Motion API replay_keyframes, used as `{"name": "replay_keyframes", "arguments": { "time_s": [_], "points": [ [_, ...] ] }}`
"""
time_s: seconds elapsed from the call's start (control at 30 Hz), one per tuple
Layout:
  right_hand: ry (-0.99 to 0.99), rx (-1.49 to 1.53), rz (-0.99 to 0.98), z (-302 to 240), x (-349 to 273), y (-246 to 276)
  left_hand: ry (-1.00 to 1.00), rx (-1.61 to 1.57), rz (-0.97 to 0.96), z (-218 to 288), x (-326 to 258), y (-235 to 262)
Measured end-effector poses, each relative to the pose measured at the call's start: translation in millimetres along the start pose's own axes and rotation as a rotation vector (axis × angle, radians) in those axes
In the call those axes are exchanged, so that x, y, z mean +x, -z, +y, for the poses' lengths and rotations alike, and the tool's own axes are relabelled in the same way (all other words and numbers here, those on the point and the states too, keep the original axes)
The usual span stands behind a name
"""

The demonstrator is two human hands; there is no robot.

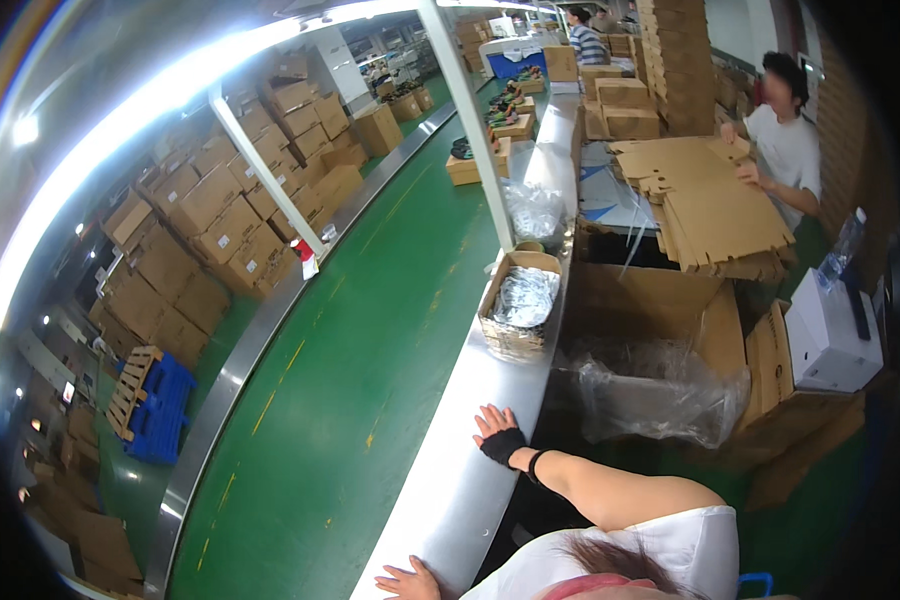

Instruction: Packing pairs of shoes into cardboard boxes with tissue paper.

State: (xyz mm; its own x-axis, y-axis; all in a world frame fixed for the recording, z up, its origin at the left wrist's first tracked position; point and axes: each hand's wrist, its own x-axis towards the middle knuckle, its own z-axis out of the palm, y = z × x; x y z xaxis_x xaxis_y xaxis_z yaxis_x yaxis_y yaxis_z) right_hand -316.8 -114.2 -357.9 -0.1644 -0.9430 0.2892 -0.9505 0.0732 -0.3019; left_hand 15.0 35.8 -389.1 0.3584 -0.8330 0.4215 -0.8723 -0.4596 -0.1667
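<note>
Both of my hands lie on the shiny metal ledge [440,480] that runs along the green conveyor belt [320,400]. My right hand [498,430], in a black fingerless wrist wrap, is flat with its fingers spread and holds nothing. Lower down, at the picture's bottom edge, my left hand [408,580] also rests flat, fingers apart and nothing in them. Ahead of my right hand on the ledge stands a small carton [487,310] with small clear plastic packets [526,296] heaped in it.
A large open carton [660,300] lined with clear plastic [660,395] is at my right. Beyond it, a co-worker [785,150] handles flat cardboard [710,205]. Boxes with shoes [480,165] sit farther up the belt. A white post [470,120] rises from the ledge.
</note>
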Motion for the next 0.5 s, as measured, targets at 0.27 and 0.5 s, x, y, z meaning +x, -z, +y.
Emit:
{"name": "replay_keyframes", "arguments": {
  "time_s": [0.27,0.5],
  "points": [
    [0.251,0.285,-0.112,40,-122,61,-0.097,0.033,0.175,-17,-40,-15],
    [-0.232,0.403,-0.973,179,-306,56,-0.230,0.130,-0.184,-23,-39,-23]
  ]
}}
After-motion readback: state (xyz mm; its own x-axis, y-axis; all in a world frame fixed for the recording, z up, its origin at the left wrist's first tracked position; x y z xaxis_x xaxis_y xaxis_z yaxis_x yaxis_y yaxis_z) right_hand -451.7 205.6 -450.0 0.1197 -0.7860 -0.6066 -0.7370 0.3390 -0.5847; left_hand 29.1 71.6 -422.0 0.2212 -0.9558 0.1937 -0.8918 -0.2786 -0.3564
